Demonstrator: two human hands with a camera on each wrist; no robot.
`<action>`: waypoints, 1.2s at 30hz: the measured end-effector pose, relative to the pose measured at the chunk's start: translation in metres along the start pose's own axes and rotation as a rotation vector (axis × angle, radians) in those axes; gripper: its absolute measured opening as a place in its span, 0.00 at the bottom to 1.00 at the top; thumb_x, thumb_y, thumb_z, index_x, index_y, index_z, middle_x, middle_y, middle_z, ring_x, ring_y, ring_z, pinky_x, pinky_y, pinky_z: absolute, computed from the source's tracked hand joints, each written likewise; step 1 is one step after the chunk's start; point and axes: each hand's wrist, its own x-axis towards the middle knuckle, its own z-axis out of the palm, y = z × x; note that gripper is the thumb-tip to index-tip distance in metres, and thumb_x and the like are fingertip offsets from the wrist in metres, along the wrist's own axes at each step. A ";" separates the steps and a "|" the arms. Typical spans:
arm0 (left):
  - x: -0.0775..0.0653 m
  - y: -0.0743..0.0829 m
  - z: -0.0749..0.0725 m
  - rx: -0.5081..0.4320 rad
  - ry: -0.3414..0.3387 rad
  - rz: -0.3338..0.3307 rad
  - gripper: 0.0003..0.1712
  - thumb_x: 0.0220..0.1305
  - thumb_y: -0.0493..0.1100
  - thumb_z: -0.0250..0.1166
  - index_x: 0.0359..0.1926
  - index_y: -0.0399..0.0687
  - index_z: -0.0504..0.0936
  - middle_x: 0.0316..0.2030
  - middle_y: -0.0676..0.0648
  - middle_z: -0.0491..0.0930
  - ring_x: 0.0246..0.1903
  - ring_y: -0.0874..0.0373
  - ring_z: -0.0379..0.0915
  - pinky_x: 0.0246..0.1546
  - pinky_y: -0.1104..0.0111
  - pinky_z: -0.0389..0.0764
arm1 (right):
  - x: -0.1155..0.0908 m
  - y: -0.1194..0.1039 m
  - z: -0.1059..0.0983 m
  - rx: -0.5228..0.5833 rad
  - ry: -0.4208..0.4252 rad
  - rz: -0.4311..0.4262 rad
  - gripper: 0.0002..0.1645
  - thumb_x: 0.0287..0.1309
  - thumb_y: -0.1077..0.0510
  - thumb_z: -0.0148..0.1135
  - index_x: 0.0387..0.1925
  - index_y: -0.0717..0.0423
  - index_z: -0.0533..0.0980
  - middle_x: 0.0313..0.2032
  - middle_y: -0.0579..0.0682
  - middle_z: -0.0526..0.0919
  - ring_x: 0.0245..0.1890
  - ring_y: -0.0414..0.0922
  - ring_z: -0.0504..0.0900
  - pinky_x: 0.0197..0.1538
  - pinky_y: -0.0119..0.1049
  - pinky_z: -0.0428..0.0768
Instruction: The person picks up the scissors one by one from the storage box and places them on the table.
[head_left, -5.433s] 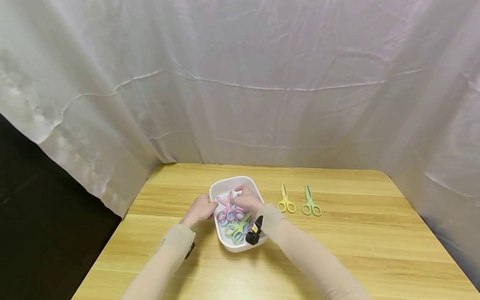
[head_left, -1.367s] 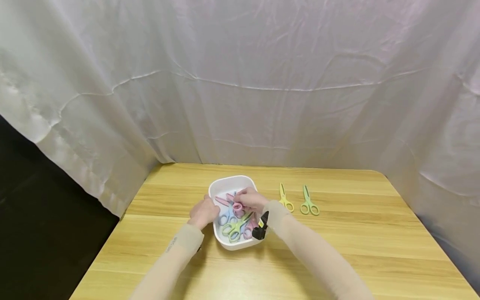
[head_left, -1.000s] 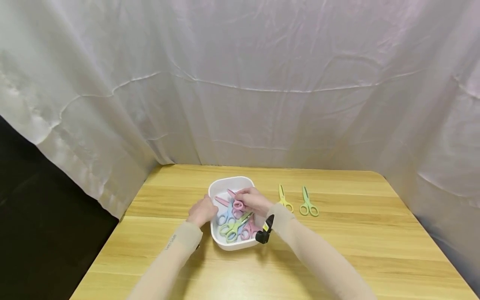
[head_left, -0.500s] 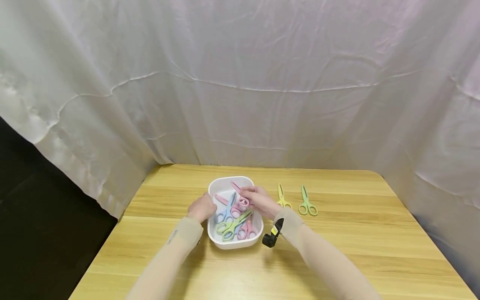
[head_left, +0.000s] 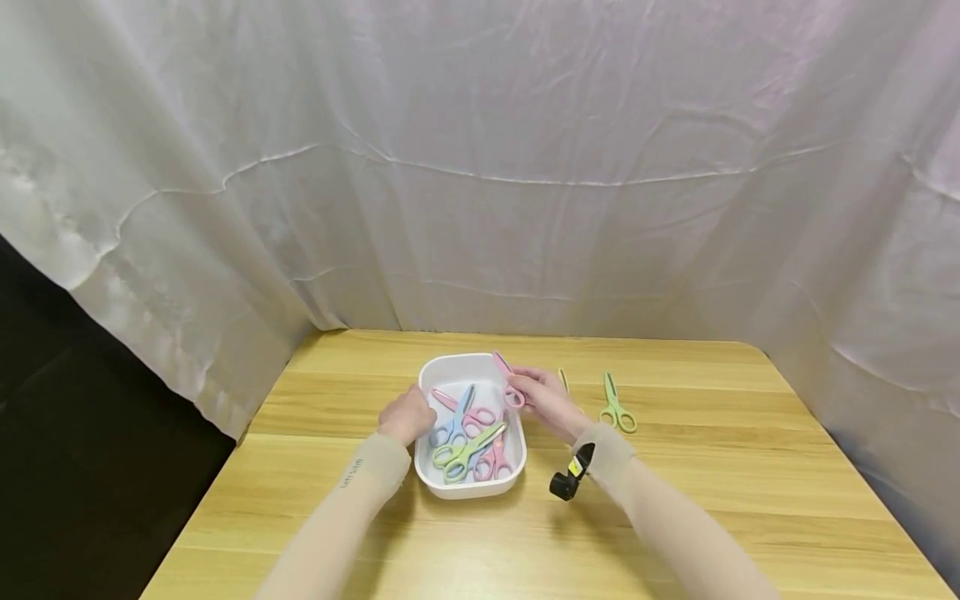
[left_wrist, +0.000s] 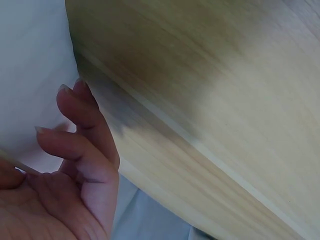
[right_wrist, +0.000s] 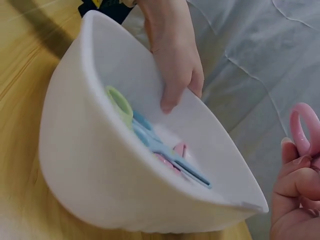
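My right hand pinches a pair of pink scissors by the handles, just above the right rim of a white plastic bin. The pink handle loop shows over the fingertips in the right wrist view. My left hand grips the bin's left rim, thumb inside and fingers curled against the outer wall. Inside the bin, blue scissors, green scissors and more pink scissors lie overlapping; the lower ones are partly hidden.
On the wooden table, right of the bin, lie green scissors and yellow scissors, the yellow mostly hidden behind my right hand. A pale curtain hangs along the back and sides.
My right hand has taken pink scissors from the pile, lifted them and moved right, to above the bin's right rim. The left hand stays on the left rim.
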 end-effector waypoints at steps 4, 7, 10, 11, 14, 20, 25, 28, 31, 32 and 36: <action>0.000 0.002 0.001 0.002 0.007 -0.006 0.29 0.64 0.44 0.58 0.63 0.31 0.69 0.43 0.38 0.82 0.38 0.48 0.78 0.42 0.55 0.82 | -0.002 0.003 -0.008 0.033 0.008 -0.035 0.31 0.72 0.60 0.52 0.70 0.72 0.61 0.39 0.46 0.82 0.34 0.33 0.80 0.37 0.21 0.81; -0.001 0.004 0.002 0.007 0.011 -0.013 0.30 0.64 0.44 0.58 0.64 0.32 0.69 0.44 0.37 0.82 0.39 0.48 0.78 0.44 0.54 0.82 | -0.004 0.006 -0.015 0.061 0.016 -0.058 0.31 0.72 0.61 0.51 0.70 0.73 0.60 0.32 0.43 0.80 0.29 0.31 0.76 0.33 0.20 0.78; -0.002 0.006 0.004 0.019 0.010 -0.024 0.31 0.65 0.45 0.59 0.65 0.32 0.68 0.45 0.36 0.82 0.38 0.47 0.78 0.43 0.55 0.82 | -0.007 0.008 -0.021 0.063 0.025 -0.072 0.31 0.72 0.62 0.51 0.71 0.73 0.59 0.29 0.41 0.78 0.25 0.31 0.73 0.30 0.20 0.75; -0.002 0.006 0.004 0.024 0.010 -0.027 0.31 0.65 0.45 0.59 0.65 0.32 0.68 0.45 0.36 0.82 0.38 0.48 0.78 0.42 0.55 0.82 | -0.008 0.009 -0.023 0.058 0.030 -0.074 0.32 0.72 0.62 0.51 0.71 0.72 0.58 0.28 0.41 0.78 0.25 0.30 0.73 0.29 0.20 0.74; -0.003 0.006 0.004 0.025 0.009 -0.030 0.32 0.66 0.45 0.59 0.66 0.32 0.67 0.44 0.37 0.82 0.37 0.48 0.78 0.41 0.56 0.82 | -0.010 0.011 -0.029 0.033 0.051 -0.082 0.32 0.72 0.61 0.51 0.71 0.71 0.59 0.27 0.39 0.79 0.22 0.29 0.71 0.24 0.20 0.68; -0.003 0.005 0.002 0.003 0.013 -0.024 0.33 0.66 0.44 0.58 0.67 0.31 0.66 0.42 0.38 0.82 0.36 0.48 0.77 0.38 0.58 0.80 | -0.012 0.016 -0.039 0.033 0.075 -0.087 0.33 0.72 0.61 0.52 0.73 0.70 0.58 0.23 0.38 0.78 0.19 0.29 0.67 0.22 0.22 0.62; -0.003 0.005 0.003 0.009 0.013 -0.029 0.34 0.66 0.45 0.59 0.68 0.31 0.65 0.42 0.38 0.82 0.36 0.48 0.77 0.38 0.58 0.80 | -0.015 0.021 -0.047 0.063 0.075 -0.071 0.35 0.72 0.63 0.50 0.74 0.72 0.53 0.26 0.40 0.76 0.22 0.30 0.70 0.25 0.20 0.67; -0.002 0.004 0.004 0.009 0.012 -0.034 0.34 0.66 0.45 0.59 0.68 0.31 0.65 0.42 0.37 0.82 0.36 0.48 0.77 0.39 0.57 0.81 | -0.018 0.024 -0.053 0.089 0.084 -0.059 0.35 0.72 0.64 0.50 0.74 0.72 0.52 0.27 0.41 0.76 0.23 0.30 0.71 0.26 0.20 0.71; -0.002 0.004 0.004 0.007 0.010 -0.036 0.34 0.66 0.45 0.59 0.68 0.31 0.64 0.41 0.37 0.82 0.37 0.48 0.77 0.40 0.56 0.81 | -0.020 0.026 -0.060 0.095 0.082 -0.054 0.35 0.73 0.63 0.49 0.74 0.73 0.51 0.27 0.40 0.77 0.23 0.29 0.72 0.27 0.19 0.71; -0.001 0.004 0.004 0.009 0.010 -0.036 0.34 0.67 0.45 0.59 0.68 0.31 0.64 0.41 0.37 0.82 0.37 0.48 0.77 0.40 0.56 0.81 | -0.021 0.027 -0.062 0.096 0.082 -0.053 0.35 0.73 0.63 0.49 0.74 0.73 0.51 0.27 0.40 0.78 0.23 0.29 0.72 0.27 0.19 0.71; -0.001 0.003 0.004 0.014 0.011 -0.034 0.35 0.67 0.45 0.58 0.69 0.30 0.63 0.42 0.37 0.82 0.36 0.48 0.77 0.38 0.57 0.80 | -0.024 0.029 -0.073 0.079 0.099 -0.051 0.34 0.74 0.61 0.49 0.74 0.72 0.52 0.25 0.38 0.79 0.20 0.29 0.69 0.24 0.20 0.67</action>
